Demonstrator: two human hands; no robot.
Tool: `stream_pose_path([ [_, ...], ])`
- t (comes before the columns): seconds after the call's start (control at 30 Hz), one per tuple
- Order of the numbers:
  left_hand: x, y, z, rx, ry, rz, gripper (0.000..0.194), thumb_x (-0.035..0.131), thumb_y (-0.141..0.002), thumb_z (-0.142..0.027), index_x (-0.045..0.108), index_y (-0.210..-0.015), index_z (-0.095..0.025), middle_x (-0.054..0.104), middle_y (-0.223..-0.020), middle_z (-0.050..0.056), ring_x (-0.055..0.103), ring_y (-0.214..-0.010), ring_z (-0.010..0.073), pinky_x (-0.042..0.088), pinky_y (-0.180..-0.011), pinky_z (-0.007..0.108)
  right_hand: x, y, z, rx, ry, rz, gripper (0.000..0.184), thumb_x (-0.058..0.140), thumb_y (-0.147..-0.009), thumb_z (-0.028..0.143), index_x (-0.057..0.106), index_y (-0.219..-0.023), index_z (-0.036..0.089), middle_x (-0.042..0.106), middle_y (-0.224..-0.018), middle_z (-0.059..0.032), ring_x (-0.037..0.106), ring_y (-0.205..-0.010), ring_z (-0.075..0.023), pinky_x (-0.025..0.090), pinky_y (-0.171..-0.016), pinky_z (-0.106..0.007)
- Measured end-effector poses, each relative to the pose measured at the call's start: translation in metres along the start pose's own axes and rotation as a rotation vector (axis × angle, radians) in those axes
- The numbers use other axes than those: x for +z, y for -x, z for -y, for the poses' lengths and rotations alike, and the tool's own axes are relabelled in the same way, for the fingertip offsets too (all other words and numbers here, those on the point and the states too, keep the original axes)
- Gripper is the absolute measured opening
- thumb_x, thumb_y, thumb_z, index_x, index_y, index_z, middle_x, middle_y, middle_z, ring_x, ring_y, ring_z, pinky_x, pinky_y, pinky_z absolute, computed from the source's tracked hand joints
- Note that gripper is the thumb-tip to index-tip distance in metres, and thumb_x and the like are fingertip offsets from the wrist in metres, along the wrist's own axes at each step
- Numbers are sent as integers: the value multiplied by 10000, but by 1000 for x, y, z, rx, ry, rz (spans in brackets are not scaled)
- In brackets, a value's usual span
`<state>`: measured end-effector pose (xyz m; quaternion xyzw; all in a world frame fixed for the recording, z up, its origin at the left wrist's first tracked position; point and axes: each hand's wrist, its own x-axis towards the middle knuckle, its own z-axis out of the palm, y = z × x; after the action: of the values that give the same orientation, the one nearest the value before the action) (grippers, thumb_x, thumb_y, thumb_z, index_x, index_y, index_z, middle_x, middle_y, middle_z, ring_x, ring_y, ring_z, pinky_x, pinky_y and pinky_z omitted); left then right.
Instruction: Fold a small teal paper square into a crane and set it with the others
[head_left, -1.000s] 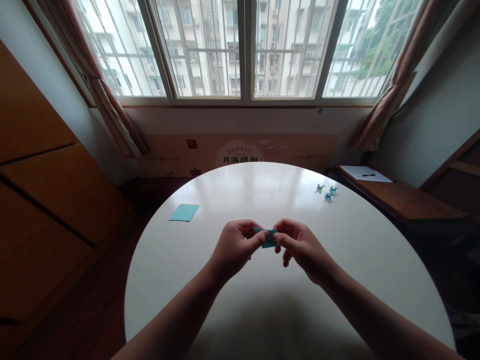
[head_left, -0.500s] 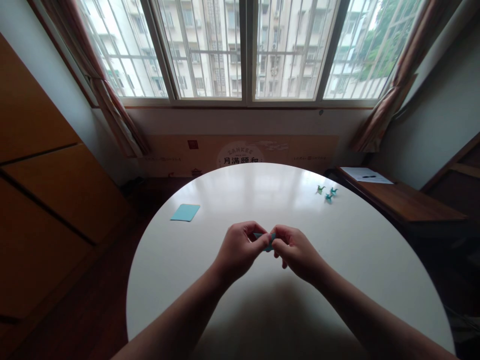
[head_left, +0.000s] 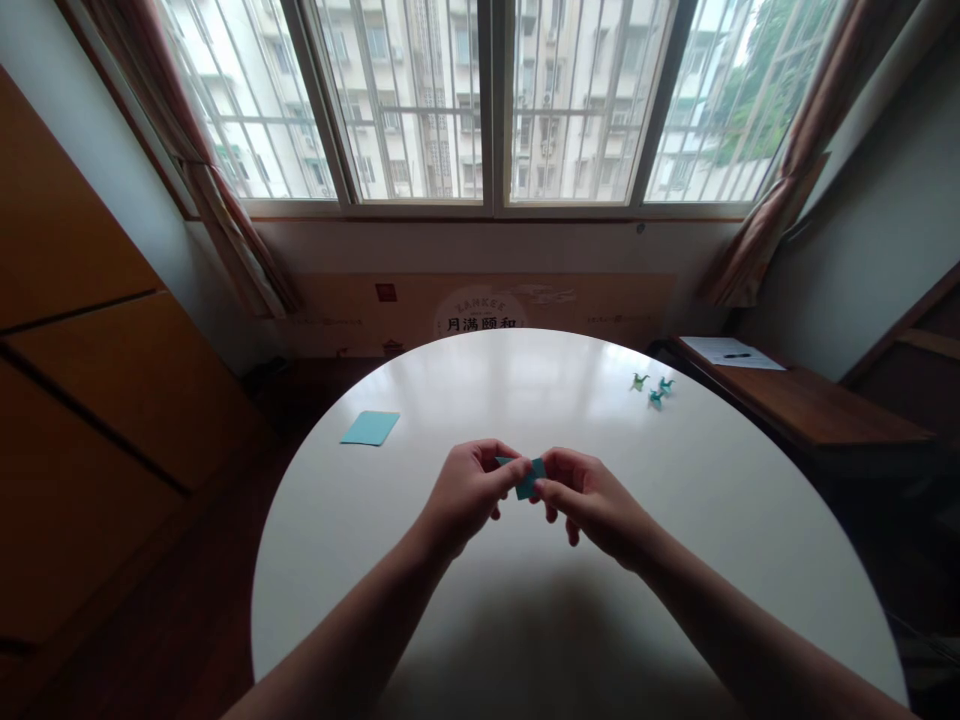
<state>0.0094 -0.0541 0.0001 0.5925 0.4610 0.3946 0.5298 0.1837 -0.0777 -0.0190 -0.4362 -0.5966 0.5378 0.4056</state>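
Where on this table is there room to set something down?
The white table is bare between the square blue paper and the three paper figures, and between those figures and the right forearm. It is crowded at the centre, where the left hand and right hand hold folded teal paper.

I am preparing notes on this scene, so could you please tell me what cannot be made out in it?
All in the head view:
Full shape of the folded paper: partly covered by the left hand and right hand.
Number of sheets in the blue paper: edges too small.
Any writing on the white sheet: too small.
Lower part of the wall banner: hidden behind the table.
Table's near edge: cut off by the picture's bottom.
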Motion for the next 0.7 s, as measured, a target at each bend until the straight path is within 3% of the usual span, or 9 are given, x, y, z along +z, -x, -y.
stream_pose_path([
  [0.13, 1, 1, -2, 7, 9, 57, 317, 720, -755, -410, 714, -857, -110, 611, -629, 25, 508, -554, 125, 392, -386, 183, 4, 1, 0, 56, 4, -31, 163, 617, -779, 283, 649, -843, 136, 633, -736, -31, 545, -578, -119, 388, -364, -163],
  [0.23, 1, 2, -5, 1, 51, 53, 351, 707, -765, -460, 702, -835, -116, 630, -714, 46, 529, -599, 131, 387, -390, 176, 5, 0, 1, 64, -104, -98, 184, 618, -773, 286, 663, -877, 141, 629, -730, -23, 525, -563, -109, 373, -368, -159],
  [0.33, 1, 3, -5, -9, 22, 82, 293, 723, -741, -407, 685, -782, -119, 618, -675, 38, 533, -594, 133, 387, -392, 175, 5, -1, 1, 65, -176, -135, 158, 618, -766, 283, 661, -821, 141, 611, -707, -16, 502, -545, -98, 348, -366, -155],
  [0.7, -1, 0, 0, 33, -48, 66, 230, 685, -727, -354, 643, -678, -132, 551, -562, -4, 477, -492, 104, 378, -378, 184, 4, 1, -5, 33, -120, -38, 376, 703, -830, 503, 685, -891, 133, 632, -764, -44, 529, -596, -112, 359, -382, -157],
])
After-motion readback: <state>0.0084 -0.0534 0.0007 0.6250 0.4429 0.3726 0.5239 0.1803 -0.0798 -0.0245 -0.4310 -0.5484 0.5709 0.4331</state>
